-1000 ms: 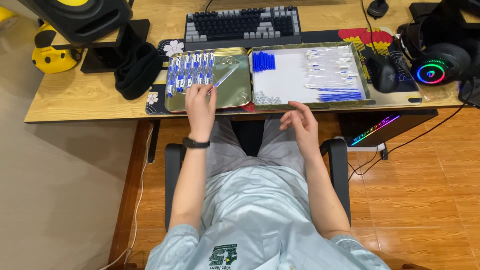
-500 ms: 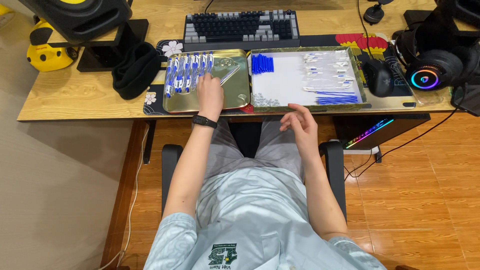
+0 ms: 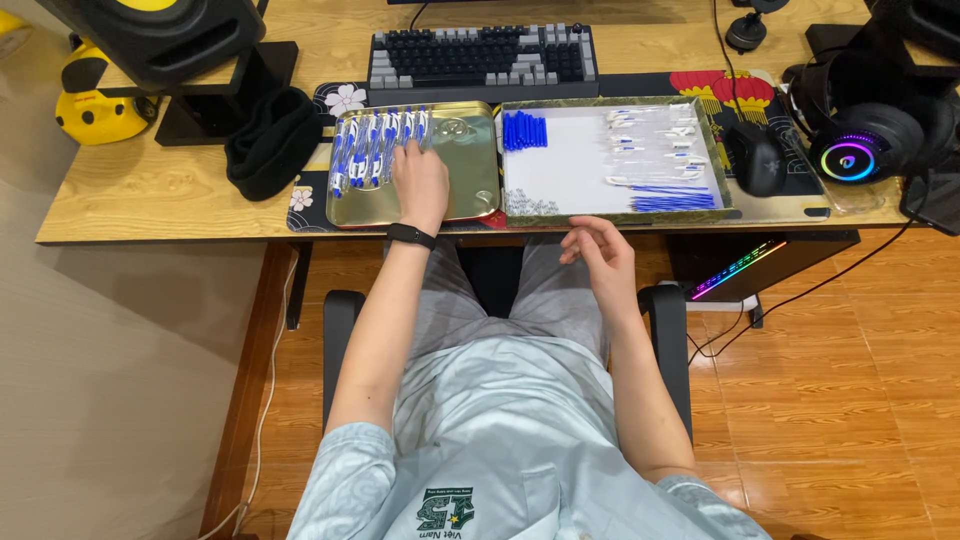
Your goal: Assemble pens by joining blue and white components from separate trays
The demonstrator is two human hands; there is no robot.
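My left hand [image 3: 420, 183] rests palm down on the gold metal tray [image 3: 470, 190], its fingers touching the right end of a row of several blue-and-white pens [image 3: 375, 145]. A black band sits on that wrist. My right hand [image 3: 600, 258] hovers below the desk edge above my lap, fingers loosely curled and apart, holding nothing. In front of it lies a white tray [image 3: 560, 175] with blue pen caps [image 3: 524, 130], clear pen barrels [image 3: 650, 135] and blue refills [image 3: 672, 197].
A keyboard [image 3: 482, 58] sits behind the trays. A black mouse [image 3: 757, 157] and a headset [image 3: 860, 130] with a lit ring lie to the right. A black cloth [image 3: 272, 140], speaker [image 3: 165, 30] and yellow object [image 3: 95, 110] are at the left. I sit in a chair.
My left hand has moved forward and left across the gold tray, from its near edge up to the row of pens. My right hand has stayed near my lap.
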